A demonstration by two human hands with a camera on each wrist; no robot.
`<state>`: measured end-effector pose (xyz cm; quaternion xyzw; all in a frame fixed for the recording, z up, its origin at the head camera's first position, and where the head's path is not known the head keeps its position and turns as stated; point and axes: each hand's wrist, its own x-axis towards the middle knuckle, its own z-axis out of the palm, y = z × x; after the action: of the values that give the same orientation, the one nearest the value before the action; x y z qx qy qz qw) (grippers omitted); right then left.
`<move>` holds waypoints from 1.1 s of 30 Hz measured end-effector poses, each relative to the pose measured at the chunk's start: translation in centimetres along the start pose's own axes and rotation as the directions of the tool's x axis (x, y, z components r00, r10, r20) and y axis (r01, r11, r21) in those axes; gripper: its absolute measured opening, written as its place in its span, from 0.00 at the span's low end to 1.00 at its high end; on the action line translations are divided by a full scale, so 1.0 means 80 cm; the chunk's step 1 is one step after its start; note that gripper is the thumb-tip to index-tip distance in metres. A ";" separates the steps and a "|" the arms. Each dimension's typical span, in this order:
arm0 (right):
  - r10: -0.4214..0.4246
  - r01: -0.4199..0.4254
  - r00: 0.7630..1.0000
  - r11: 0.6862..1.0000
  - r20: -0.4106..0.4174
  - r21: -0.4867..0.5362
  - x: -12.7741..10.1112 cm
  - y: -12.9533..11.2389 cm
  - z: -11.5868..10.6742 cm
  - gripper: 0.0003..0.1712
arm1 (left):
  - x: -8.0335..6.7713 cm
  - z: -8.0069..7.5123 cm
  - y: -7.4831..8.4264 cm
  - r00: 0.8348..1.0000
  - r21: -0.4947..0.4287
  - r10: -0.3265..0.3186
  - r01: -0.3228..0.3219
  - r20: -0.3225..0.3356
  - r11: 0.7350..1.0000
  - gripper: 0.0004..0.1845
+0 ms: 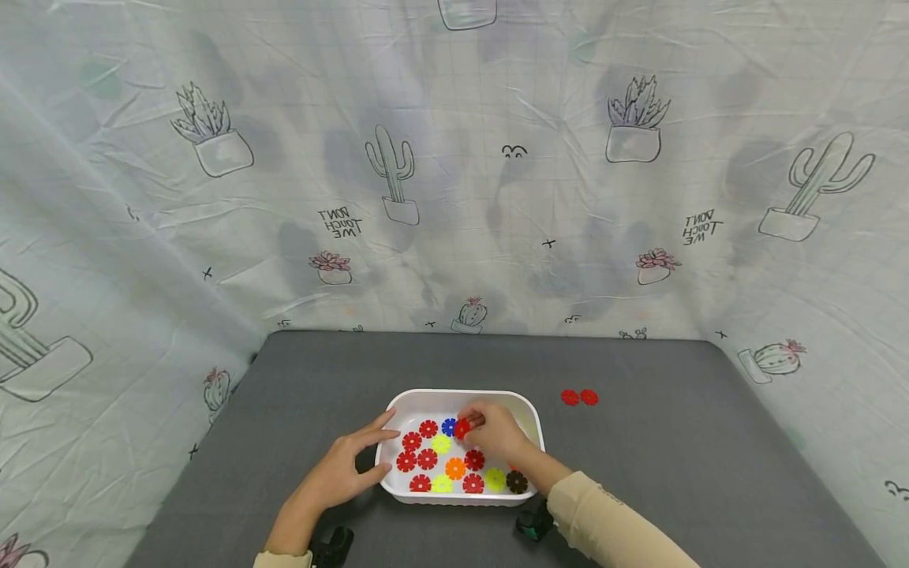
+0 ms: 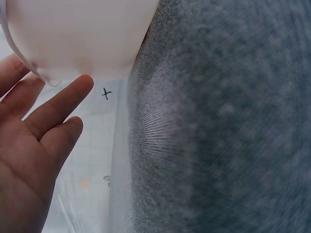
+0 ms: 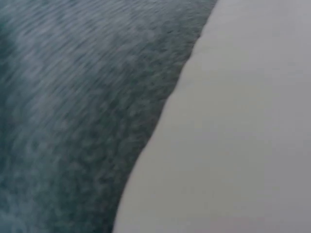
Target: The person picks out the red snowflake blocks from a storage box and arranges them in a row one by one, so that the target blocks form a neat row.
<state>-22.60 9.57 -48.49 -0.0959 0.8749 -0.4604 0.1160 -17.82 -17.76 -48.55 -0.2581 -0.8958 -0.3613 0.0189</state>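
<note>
Up in the head view, the right hand (image 1: pixel 497 432) pinches a red flower piece (image 1: pixel 462 428) inside the white tray (image 1: pixel 534 418) near the front edge of the grey surface (image 1: pixel 675 473), while two red pieces (image 1: pixel 579 397) already lie out on the surface to the tray's right and many pieces remain inside. The left wrist view adds what the head view hides: the left hand (image 2: pixel 34 145) is open, fingertips (image 2: pixel 82 83) touching the tray's outer wall. The right wrist view shows only blurry surface and tray wall, no fingers.
</note>
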 end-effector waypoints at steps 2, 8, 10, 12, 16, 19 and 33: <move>0.005 -0.005 1.000 1.000 -0.014 0.027 0.000 -0.001 -0.001 0.15 | 0.000 0.000 0.000 1.000 -0.001 0.001 -0.001 -0.001 1.000 0.23; -0.027 0.031 0.999 0.995 -0.041 0.093 -0.003 -0.003 -0.006 0.15 | 0.000 0.001 -0.002 1.000 0.007 0.007 -0.007 -0.004 1.000 0.23; -0.041 0.046 0.998 0.992 -0.046 0.119 -0.004 -0.004 -0.006 0.15 | 0.000 0.001 -0.003 1.000 0.015 0.010 -0.010 -0.005 1.000 0.23; -0.055 0.062 0.997 0.988 -0.050 0.143 -0.005 -0.005 -0.007 0.15 | 0.000 0.001 -0.003 1.000 0.010 0.012 -0.012 -0.008 1.000 0.23; -0.070 0.079 0.996 0.978 -0.053 0.192 -0.006 -0.005 -0.008 0.17 | 0.000 0.001 -0.003 1.000 0.015 0.025 -0.025 -0.016 1.000 0.23; -0.074 0.084 0.996 0.966 -0.052 0.243 -0.008 -0.009 -0.012 0.17 | -0.001 0.001 -0.003 0.999 0.020 0.036 -0.036 -0.020 0.999 0.23; -0.081 0.144 0.985 0.875 -0.153 0.462 -0.036 -0.020 -0.061 0.18 | -0.001 -0.001 0.002 1.000 0.019 0.017 -0.017 -0.017 1.000 0.22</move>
<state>-21.20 13.23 -44.15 -0.0857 0.7352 -0.6704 0.0521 -17.72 -17.73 -48.43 -0.2625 -0.8968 -0.3548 0.0320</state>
